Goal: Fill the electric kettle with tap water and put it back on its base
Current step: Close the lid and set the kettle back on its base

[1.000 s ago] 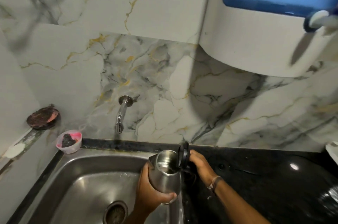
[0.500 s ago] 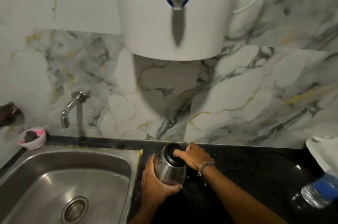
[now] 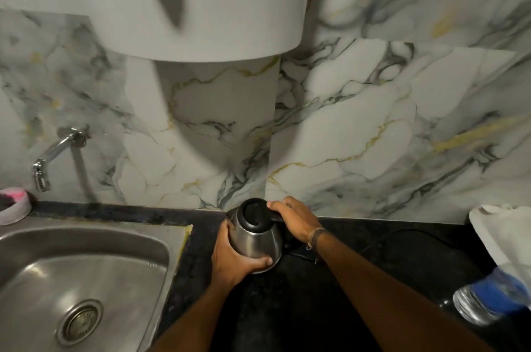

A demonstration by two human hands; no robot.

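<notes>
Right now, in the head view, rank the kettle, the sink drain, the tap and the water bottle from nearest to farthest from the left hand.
1. Kettle: held in the left hand, on the black counter.
2. Sink drain: lower left, in the steel basin.
3. Tap: on the wall, upper left.
4. Water bottle: far right edge of the counter.

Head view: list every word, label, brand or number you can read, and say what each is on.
None can be read.
Kettle: no visible marking on the steel body or black lid.
Bottle: blue label, too blurred to read.
White wall unit: plain, no text showing.
</notes>
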